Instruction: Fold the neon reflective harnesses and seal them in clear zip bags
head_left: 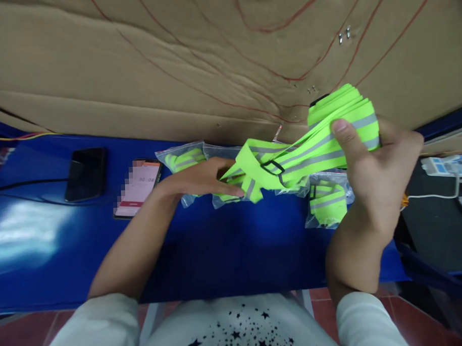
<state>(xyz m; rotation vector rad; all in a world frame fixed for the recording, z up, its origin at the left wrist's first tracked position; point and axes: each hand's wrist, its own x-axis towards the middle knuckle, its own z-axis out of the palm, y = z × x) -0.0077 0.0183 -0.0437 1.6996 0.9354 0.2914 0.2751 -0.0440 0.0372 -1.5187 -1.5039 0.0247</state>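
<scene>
My right hand point(370, 163) is closed round a folded bundle of neon-green reflective strap point(342, 111) with grey stripes, thumb pressed on its front. The strap runs down and left past a black buckle point(272, 166) to its loose end. My left hand point(204, 176) lies over that loose end point(250, 185), fingers extended and pinching the strap near the table. Both hands hover just above a blue table point(218, 244).
Several clear bags with folded green straps lie along the back of the table point(185, 159) point(326, 205). A phone with a lit pink screen point(138, 189) and a dark phone point(86, 174) lie at left. Brown cardboard point(174, 59) stands behind. White devices with cables point(443, 166) sit at right.
</scene>
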